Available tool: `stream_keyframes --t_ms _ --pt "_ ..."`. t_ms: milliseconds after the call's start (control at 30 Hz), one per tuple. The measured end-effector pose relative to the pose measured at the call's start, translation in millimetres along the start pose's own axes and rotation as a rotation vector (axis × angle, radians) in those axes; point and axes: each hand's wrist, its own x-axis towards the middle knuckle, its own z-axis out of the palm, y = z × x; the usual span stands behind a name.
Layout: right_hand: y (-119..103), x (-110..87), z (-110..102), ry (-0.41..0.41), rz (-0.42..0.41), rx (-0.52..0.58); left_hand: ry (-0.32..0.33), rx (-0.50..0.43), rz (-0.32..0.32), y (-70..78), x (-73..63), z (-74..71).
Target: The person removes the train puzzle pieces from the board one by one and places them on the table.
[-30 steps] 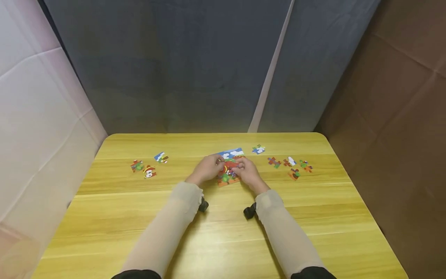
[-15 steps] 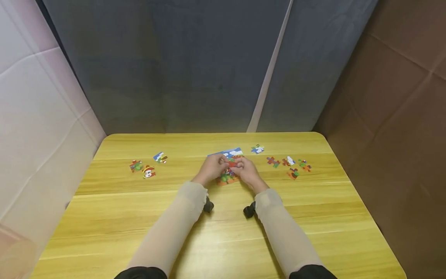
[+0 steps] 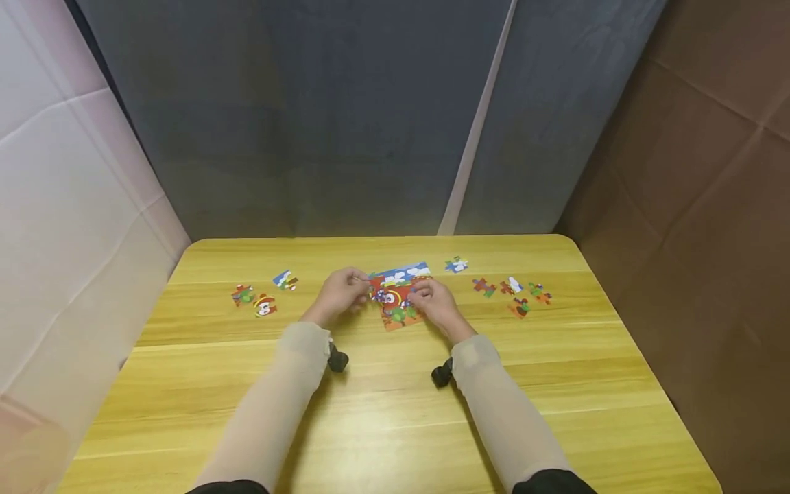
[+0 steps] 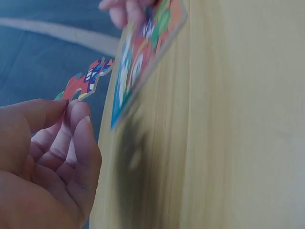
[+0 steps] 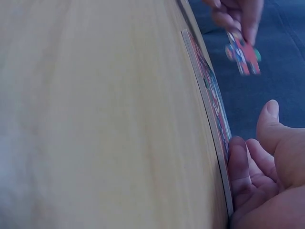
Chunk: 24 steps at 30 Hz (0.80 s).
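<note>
Between thumb and fingertips, my left hand (image 3: 341, 291) pinches a red jigsaw piece (image 4: 81, 83) with blue and white print. The piece is held up, clear of the table in the left wrist view, and overlaps the left side of the partly joined jigsaw puzzle (image 3: 404, 315) in the head view. That puzzle lies flat, with blue sky along its top and orange ground at its bottom. My right hand (image 3: 439, 307) rests at the puzzle's right side. Its fingers (image 5: 240, 164) lie against the puzzle, and its thumb is raised apart from them.
Several loose jigsaw pieces (image 3: 518, 307) lie on the right of the wooden table (image 3: 395, 425). Another piece with white clouds (image 3: 457, 264) is behind the puzzle. On the left lie a cloud-and-grass piece (image 3: 286, 279), a piece with a face (image 3: 265, 304) and a red-green piece (image 3: 243, 295).
My left hand first moved slightly right over the puzzle, then drew back left with the red jigsaw piece, uncovering the puzzle's middle. My right hand stayed almost in place.
</note>
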Motion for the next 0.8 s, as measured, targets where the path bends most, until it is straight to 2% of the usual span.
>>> stream_keyframes --t_ms 300,500,800 --pt "4 1.5 3 0.030 -0.022 -0.052 0.072 0.004 -0.044 -17.2 -14.1 -48.8" --pt "2 1.5 2 0.036 -0.015 -0.044 0.070 0.039 -0.066 -27.5 -23.3 -72.8" --pt "3 2.5 3 0.039 -0.014 -0.049 0.094 0.100 -0.079 -38.3 -28.5 -105.5"
